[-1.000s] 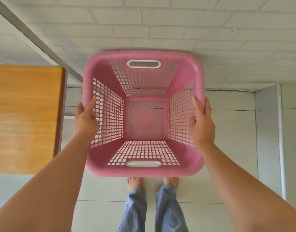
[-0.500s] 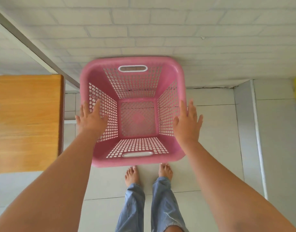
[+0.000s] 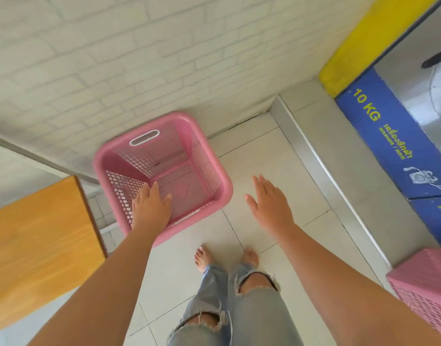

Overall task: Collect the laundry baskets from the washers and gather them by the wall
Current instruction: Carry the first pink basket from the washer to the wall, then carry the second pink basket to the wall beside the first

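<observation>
A pink mesh laundry basket (image 3: 209,156) stands empty on the tiled floor, its far side against the white brick wall (image 3: 114,58). My left hand (image 3: 150,208) hovers over its near left corner, fingers apart, holding nothing. My right hand (image 3: 269,203) is open above the floor to the right of the basket, clear of it. A second pink basket (image 3: 424,290) shows partly at the lower right edge, in front of the washers.
A wooden table (image 3: 37,245) stands at the left, close beside the basket. Washers with a blue "10 KG" panel (image 3: 389,141) and yellow trim line the right side. My bare feet (image 3: 224,255) stand on the white tiles just behind the basket.
Both hands let go of the basket's sides and drew back; it now rests by the wall. My view swung right, bringing the washers and a second basket into sight.
</observation>
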